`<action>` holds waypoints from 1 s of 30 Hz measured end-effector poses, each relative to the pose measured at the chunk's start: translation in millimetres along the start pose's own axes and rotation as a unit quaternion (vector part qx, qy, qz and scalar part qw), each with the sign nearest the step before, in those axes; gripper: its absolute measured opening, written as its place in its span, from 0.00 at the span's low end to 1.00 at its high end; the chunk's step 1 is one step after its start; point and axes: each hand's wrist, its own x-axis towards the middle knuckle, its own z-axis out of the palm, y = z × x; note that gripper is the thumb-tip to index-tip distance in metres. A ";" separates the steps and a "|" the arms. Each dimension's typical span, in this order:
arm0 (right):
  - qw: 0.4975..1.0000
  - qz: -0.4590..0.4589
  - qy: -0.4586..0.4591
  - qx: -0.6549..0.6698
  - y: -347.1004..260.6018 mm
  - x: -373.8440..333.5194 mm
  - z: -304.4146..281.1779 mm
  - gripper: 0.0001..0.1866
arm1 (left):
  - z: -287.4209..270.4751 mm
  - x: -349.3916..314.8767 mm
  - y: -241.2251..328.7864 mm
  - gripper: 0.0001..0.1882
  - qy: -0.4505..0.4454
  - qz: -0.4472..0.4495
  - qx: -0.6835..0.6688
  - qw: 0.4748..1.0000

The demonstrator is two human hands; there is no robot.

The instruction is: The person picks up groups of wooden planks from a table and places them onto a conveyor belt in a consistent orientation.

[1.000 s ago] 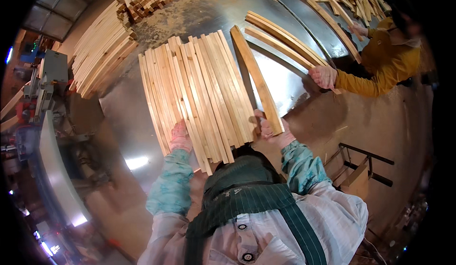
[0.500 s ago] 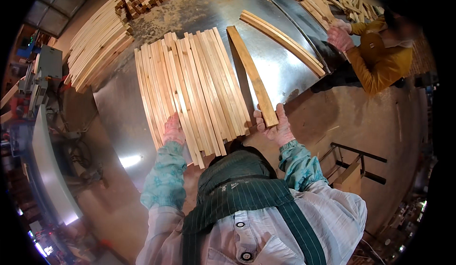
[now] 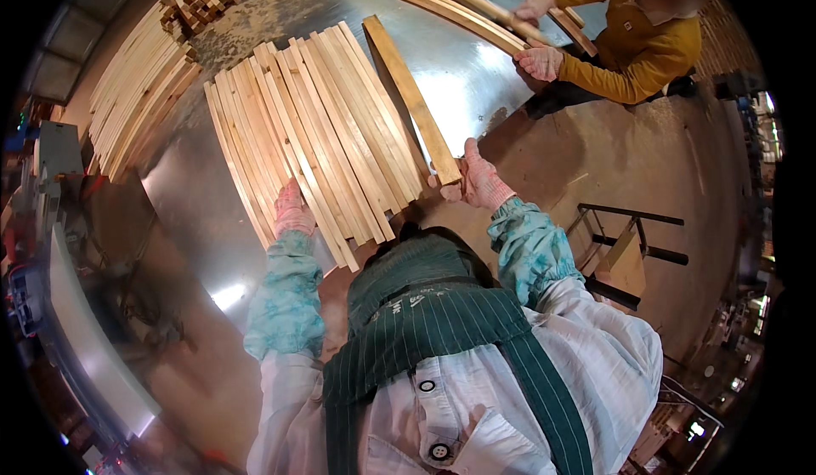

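Pale wooden strips (image 3: 319, 135) lie side by side in a wide row on the metal table, their near ends uneven. My left hand (image 3: 293, 210), in a pinkish glove, rests with stretched fingers against strips at the row's near left. A darker, yellowish-brown wooden strip (image 3: 412, 101) lies slanted along the right side of the row. At its near end is my gloved right hand (image 3: 483, 179); the thumb stands out, clear of the wood, and fingertips show under and beside the strip's end. Part of those fingers is hidden by the wood.
Across the table a co-worker in a mustard top (image 3: 629, 41) handles strips beside a curved-looking group of strips (image 3: 463, 17). More strips are stacked at the far left (image 3: 140, 92). A stool-like frame (image 3: 625, 262) stands right of me; a grey machine (image 3: 85, 330) stands left.
The view has shifted, and the table appears further up and left. My right hand's fingers have drawn closer together at the strip's end. The co-worker's hands have moved leftward to the group of strips.
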 end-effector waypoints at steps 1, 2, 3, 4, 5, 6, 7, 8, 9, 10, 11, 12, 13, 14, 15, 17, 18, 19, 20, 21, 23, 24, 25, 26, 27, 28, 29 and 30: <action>1.000 -0.017 0.014 -0.006 2.2 -1.0 0.2 0.30 | -2.3 0.7 3.8 0.31 -0.018 -0.009 0.006 1.000; 0.999 -0.035 0.028 -0.012 7.4 -2.4 -0.6 0.29 | -5.1 1.0 8.2 0.31 -0.036 -0.018 0.011 0.999; 0.998 -0.052 0.037 -0.020 10.3 1.8 -0.3 0.28 | -10.6 1.3 9.6 0.32 -0.049 -0.031 0.019 0.998; 0.998 -0.037 0.034 -0.042 12.7 10.1 -0.6 0.24 | -8.7 3.4 1.7 0.31 -0.053 -0.034 -0.017 0.998; 0.992 -0.053 0.048 -0.108 11.8 11.3 -4.2 0.22 | -1.8 6.8 -11.7 0.30 -0.058 -0.036 -0.053 0.996; 0.980 -0.066 0.062 -0.176 9.7 1.0 7.2 0.20 | 1.0 8.2 -22.8 0.30 -0.062 -0.040 -0.089 0.993; 0.965 -0.082 0.077 -0.238 8.3 -9.2 16.1 0.18 | -5.0 12.2 -18.3 0.29 -0.027 -0.063 -0.099 0.993; 0.958 -0.101 0.085 -0.256 9.3 -16.8 21.3 0.15 | -9.5 15.7 -11.7 0.28 0.009 -0.085 -0.108 0.990; 0.956 -0.114 0.078 -0.261 11.8 -27.0 25.5 0.15 | -19.5 17.5 -0.8 0.27 0.046 -0.110 -0.118 0.986; 0.953 -0.126 0.075 -0.265 15.8 -39.6 25.2 0.15 | -34.2 25.0 18.2 0.25 0.073 -0.094 -0.158 0.980; 0.949 -0.137 0.066 -0.277 19.4 -50.2 22.6 0.15 | -53.2 33.2 39.7 0.25 0.073 -0.076 -0.163 0.981; 0.946 -0.149 0.060 -0.281 24.5 -59.2 13.9 0.15 | -71.3 44.6 63.8 0.25 0.072 -0.057 -0.172 0.981; 0.943 -0.158 0.046 -0.291 28.2 -68.6 7.9 0.15 | -91.7 53.5 83.8 0.25 0.078 -0.045 -0.179 0.980; 0.935 -0.150 0.064 -0.314 32.6 -79.9 2.8 0.14 | -103.1 67.3 100.8 0.26 0.067 -0.053 -0.202 0.976; 0.927 -0.143 0.077 -0.337 36.4 -89.8 -0.7 0.13 | -118.5 80.2 116.0 0.28 0.060 -0.062 -0.222 0.971; 0.898 -0.140 0.101 -0.405 44.5 -109.4 -9.1 0.13 | -154.0 103.4 148.9 0.32 0.020 -0.101 -0.262 0.959; 0.867 -0.134 0.125 -0.464 45.8 -120.1 -9.1 0.15 | -167.3 116.3 160.4 0.34 0.020 -0.116 -0.252 0.960; 0.831 -0.129 0.143 -0.521 45.8 -130.5 -7.1 0.17 | -178.6 128.5 165.2 0.37 0.022 -0.134 -0.239 0.961; 0.790 -0.124 0.164 -0.577 46.1 -140.7 -6.7 0.20 | -183.7 142.8 163.7 0.36 0.032 -0.155 -0.234 0.959; 0.737 -0.134 0.170 -0.640 48.7 -144.7 -12.6 0.24 | -185.2 158.1 161.8 0.35 0.039 -0.174 -0.227 0.957; 0.693 -0.198 0.178 -0.670 55.6 -155.2 -13.5 0.27 | -176.6 192.0 150.3 0.33 0.036 -0.162 -0.160 0.973; 0.683 -0.201 0.175 -0.680 56.1 -158.3 -16.4 0.28 | -168.7 208.9 138.4 0.33 0.026 -0.131 -0.099 0.986; 0.676 -0.202 0.175 -0.686 59.0 -161.2 -21.3 0.29 | -165.6 215.7 136.3 0.32 0.013 -0.097 -0.037 0.995; 0.669 -0.202 0.174 -0.694 60.1 -163.6 -24.9 0.30 | -160.7 220.3 134.8 0.27 -0.035 -0.101 -0.106 0.989; 0.668 -0.206 0.175 -0.694 61.6 -166.5 -26.1 0.29 | -159.8 222.1 135.8 0.23 -0.082 -0.111 -0.172 0.975; 0.666 -0.210 0.175 -0.694 62.4 -169.6 -26.5 0.28 | -152.3 223.1 136.8 0.21 -0.093 -0.159 -0.227 0.956; 0.664 -0.215 0.174 -0.695 63.4 -171.7 -27.3 0.27 | -146.9 223.2 138.4 0.19 -0.103 -0.207 -0.280 0.932; 0.739 -0.164 0.167 -0.631 72.0 -171.6 -38.3 0.24 | -157.1 198.1 161.1 0.13 -0.125 -0.204 -0.476 0.846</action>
